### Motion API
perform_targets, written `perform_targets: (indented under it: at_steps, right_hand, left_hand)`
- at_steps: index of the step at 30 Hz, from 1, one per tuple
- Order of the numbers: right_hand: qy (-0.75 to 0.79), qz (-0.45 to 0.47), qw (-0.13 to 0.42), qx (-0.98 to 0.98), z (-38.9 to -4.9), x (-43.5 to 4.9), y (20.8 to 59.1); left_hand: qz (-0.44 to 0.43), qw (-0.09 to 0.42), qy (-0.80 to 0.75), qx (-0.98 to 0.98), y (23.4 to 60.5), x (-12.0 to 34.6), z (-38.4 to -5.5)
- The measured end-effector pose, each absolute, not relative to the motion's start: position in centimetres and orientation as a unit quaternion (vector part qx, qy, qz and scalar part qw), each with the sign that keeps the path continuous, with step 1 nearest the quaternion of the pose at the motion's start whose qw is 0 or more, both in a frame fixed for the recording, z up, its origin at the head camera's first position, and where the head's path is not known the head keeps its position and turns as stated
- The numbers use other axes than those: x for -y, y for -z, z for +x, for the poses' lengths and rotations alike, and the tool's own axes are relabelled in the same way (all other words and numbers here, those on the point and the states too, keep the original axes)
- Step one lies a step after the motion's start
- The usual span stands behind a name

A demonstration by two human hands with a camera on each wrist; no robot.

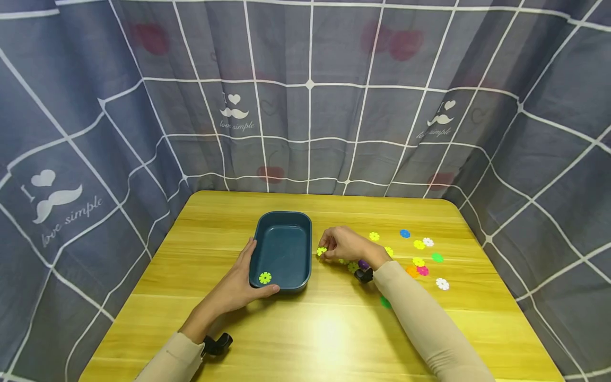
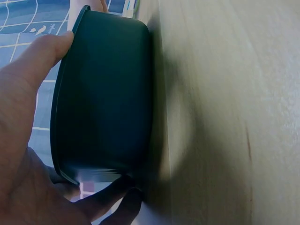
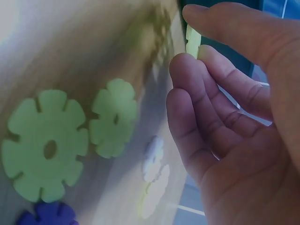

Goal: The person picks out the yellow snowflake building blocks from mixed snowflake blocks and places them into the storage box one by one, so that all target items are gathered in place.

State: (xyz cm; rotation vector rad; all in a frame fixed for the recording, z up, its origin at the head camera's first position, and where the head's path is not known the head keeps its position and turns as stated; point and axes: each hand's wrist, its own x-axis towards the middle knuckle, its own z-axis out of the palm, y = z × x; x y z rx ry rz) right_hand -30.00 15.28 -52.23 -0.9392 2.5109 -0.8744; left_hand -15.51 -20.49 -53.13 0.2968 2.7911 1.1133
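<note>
A dark teal rectangular plastic tray [image 1: 282,246] stands on the table, with one yellow-green notched flower-shaped disc [image 1: 264,277] inside at its near left corner. My left hand [image 1: 238,286] holds the tray at that corner, the thumb on the near rim and the fingers along the left side; the left wrist view shows the tray wall [image 2: 103,93] between them. Just right of the tray, my right hand [image 1: 348,244] pinches another yellow-green flower disc [image 1: 322,251] between thumb and forefinger. That disc [image 3: 193,42] appears nearly edge-on in the right wrist view.
Several flower discs lie scattered on the right of the table, among them a blue one [image 1: 405,233], a white one [image 1: 442,284], a pink one [image 1: 422,270] and a green one [image 1: 437,257]. Some lie under the right forearm. A grey checked curtain [image 1: 286,111] surrounds the wooden table [image 1: 296,339].
</note>
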Motion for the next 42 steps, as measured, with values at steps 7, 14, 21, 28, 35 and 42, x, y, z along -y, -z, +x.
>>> perform_targets:
  at_steps: [7, 14, 21, 28, 35, 42]
  right_hand:
    - [0.302, -0.331, 0.147, -0.882, -30.2, -15.4, 51.5]
    - [0.315, -0.336, 0.129, -0.878, -30.4, -15.4, 50.3]
    - [0.324, -0.331, 0.113, -0.879, -30.4, -15.1, 49.3]
    - [0.314, -0.346, 0.091, -0.879, -30.6, -14.6, 48.8]
    - [0.308, -0.354, 0.085, -0.879, -30.6, -13.9, 48.0]
    - [0.297, -0.371, 0.079, -0.876, -30.5, -13.3, 47.5]
  left_hand:
    - [0.104, 0.062, -0.372, -0.920, 53.3, 20.6, -15.5]
    - [0.102, 0.060, -0.372, -0.921, 53.3, 20.5, -15.5]
    - [0.105, 0.061, -0.373, -0.920, 53.1, 20.5, -15.6]
    - [0.105, 0.061, -0.377, -0.918, 53.2, 20.5, -15.4]
    - [0.101, 0.063, -0.378, -0.918, 53.3, 20.6, -15.3]
    - [0.108, 0.059, -0.380, -0.917, 53.5, 20.6, -15.6]
